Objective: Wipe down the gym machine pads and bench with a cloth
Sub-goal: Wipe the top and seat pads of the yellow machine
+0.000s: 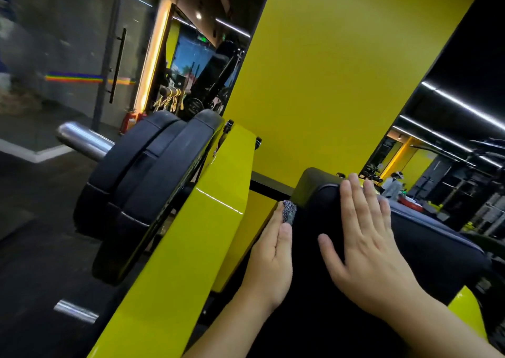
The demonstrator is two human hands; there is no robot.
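Note:
A black padded machine pad (308, 237) fills the lower middle of the head view, its rounded top end pointing away from me. My left hand (270, 259) lies with straight fingers along the pad's left side, pressing a small grey woven cloth (289, 212) against it; only a bunched bit of cloth shows past the fingertips. My right hand (366, 237) rests flat on the pad's top face with fingers spread, holding nothing.
A glossy yellow frame arm (191, 248) runs diagonally just left of the pad. Black weight plates (142, 183) sit on a chrome sleeve (82, 139) beyond it. A yellow wall (341, 71) stands behind, a mirror (437, 166) at right and a glass door (117, 65) at far left.

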